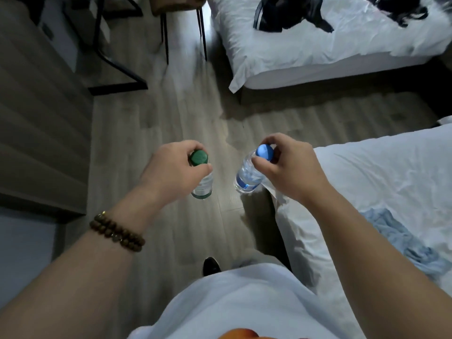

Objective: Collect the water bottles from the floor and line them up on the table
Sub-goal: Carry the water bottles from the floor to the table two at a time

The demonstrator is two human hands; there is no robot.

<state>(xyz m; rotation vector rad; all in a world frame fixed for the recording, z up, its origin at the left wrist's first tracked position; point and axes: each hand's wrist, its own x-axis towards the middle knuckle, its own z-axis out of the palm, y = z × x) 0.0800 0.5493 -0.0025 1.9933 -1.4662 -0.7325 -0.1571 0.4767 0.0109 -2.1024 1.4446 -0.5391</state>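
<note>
Floor (171, 113): grey wood plank, one open lane running up from the person, with cabinet (36, 130) walling the left side and 2 beds on the right. Far bed (318, 52) is top right, white sheet, one corner drooping over its edge toward the lane, with 2 piles of black clothes (288, 13) on top. Near bed (391, 172) is white too, its edge running right along the lane, with 1 crumpled blue cloth (401, 241) on it. Frame (117, 69), black metal, stands on the floor top left beside the cabinet. Chair (166, 40) legs sit at the lane's far end. Shirt (232, 302) is white, at bottom centre. Hands: 2, apart, both held out over the lane. Left hand (171, 172) has fingers curled round the neck of the green-cap bottle (204, 184). Right hand (291, 165) pinches the blue-cap bottle (249, 177) at its cap. Bottles: 2, clear plastic, each hanging below its hand over the floor, near each other but not touching. Green-cap one hangs roughly upright, with a green band at the base. Blue-cap one is tilted, base swung toward centre, blue label band low on the body. Bracelet (117, 232): 1, brown beads, double-wrapped on the left wrist. Shoe (210, 265): 1 black toe showing on the floor just above the shirt.
</note>
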